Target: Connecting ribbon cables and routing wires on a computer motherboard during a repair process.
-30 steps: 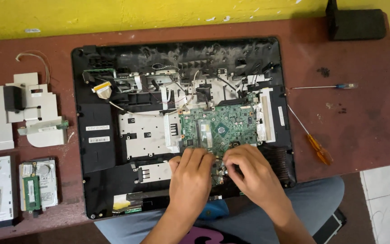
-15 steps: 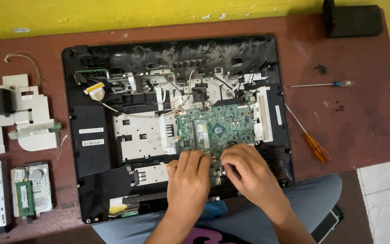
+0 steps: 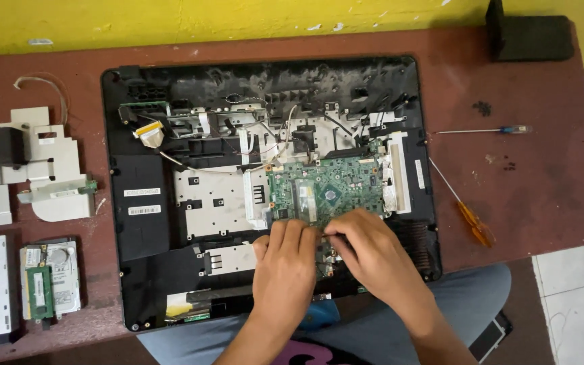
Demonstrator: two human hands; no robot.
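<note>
**Setting: workbench against yellow wall**

Reddish-brown table [image 3: 542,196], surface scuffed and dull, spans the view. Behind its far edge runs a yellow wall [image 3: 238,20], paint chipped in small white flecks. At right, pale tiled floor [image 3: 576,304] with dark grout lines. Light is even and soft; shadows are faint.

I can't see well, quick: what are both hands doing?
Left hand: fingers curled, pressing on the green circuit board; no grip visible.
Right hand: fingertips pinched at the board's lower edge; what they pinch is hidden.

green circuit board [image 3: 332,189], black chassis [image 3: 136,236]
</note>
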